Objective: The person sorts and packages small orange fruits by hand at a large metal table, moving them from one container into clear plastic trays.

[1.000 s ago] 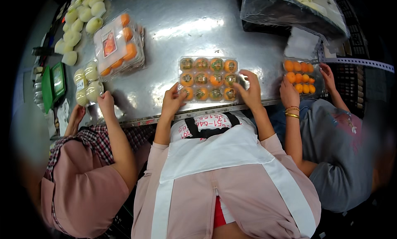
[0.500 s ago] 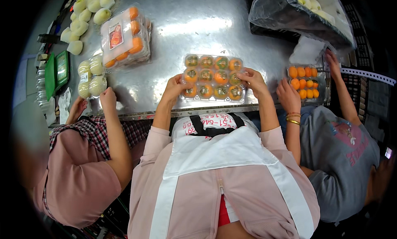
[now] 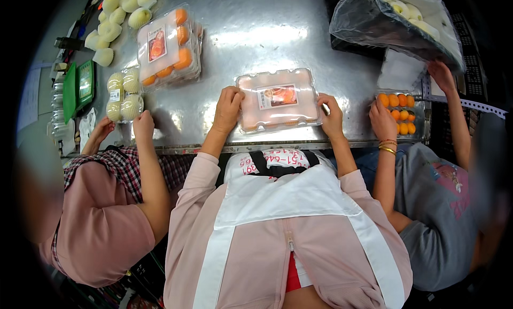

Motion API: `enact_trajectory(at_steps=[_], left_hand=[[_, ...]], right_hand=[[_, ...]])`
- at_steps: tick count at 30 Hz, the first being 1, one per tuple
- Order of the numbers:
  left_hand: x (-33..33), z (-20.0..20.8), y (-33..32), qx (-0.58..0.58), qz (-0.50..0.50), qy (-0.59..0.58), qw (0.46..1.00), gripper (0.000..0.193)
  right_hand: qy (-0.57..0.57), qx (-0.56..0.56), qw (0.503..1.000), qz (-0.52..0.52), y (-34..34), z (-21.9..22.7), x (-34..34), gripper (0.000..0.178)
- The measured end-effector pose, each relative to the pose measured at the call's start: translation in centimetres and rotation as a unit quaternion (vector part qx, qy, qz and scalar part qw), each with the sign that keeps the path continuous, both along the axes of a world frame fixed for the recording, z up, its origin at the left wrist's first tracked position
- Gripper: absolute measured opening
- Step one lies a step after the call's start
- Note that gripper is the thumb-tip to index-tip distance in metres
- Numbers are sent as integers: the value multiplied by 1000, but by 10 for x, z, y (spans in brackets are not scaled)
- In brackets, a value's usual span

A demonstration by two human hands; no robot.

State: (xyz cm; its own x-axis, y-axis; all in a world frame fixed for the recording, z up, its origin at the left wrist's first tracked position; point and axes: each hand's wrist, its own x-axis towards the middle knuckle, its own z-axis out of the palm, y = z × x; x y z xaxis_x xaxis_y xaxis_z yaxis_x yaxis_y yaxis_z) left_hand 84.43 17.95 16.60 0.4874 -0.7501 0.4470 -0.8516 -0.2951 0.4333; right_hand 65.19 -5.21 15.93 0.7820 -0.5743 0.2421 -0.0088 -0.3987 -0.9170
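Observation:
A clear plastic clamshell box [image 3: 257,116] lies on the metal table in front of me, its labelled face up. Orange fruit shows faintly through a pale pinkish sheet under the lid. My left hand [image 3: 228,108] grips the box's left edge, fingers bent over its upper left side. On the opposite edge, my right hand [image 3: 330,114] pinches the box near its right side, thumb and fingers curled. The undersides of my fingers are hidden.
Stacked boxes of orange fruit [image 3: 180,39] stand at the far left, near net-wrapped pale fruit [image 3: 109,31]. A co-worker on the left handles a pack of wrapped fruit [image 3: 131,106]. Another on the right touches an open box [image 3: 403,114]. A lined crate [image 3: 368,20] stands at the far right.
The box has been turned over: its fruit-filled underside faced up before, and now the labelled side does. Both hands have shifted to its side edges.

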Motion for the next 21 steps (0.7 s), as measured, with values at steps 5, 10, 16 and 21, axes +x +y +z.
enact_trajectory(at_steps=[5,10,16,21], left_hand=[[-12,3,6,17,57,61,996,30],[-12,-5,11,-72,138,334,929,33],[-21,-4,8,-63,218,599,767,40],[-19,3,-2,-46,208,588,780,44]], right_hand=[[81,47,996,8,5,0,-14,22],[169,191,967,-16,-4,5,-10,28],[248,177,952,-36,-4,19,13,47],[197,155,964,-88,-10,9,35,46]])
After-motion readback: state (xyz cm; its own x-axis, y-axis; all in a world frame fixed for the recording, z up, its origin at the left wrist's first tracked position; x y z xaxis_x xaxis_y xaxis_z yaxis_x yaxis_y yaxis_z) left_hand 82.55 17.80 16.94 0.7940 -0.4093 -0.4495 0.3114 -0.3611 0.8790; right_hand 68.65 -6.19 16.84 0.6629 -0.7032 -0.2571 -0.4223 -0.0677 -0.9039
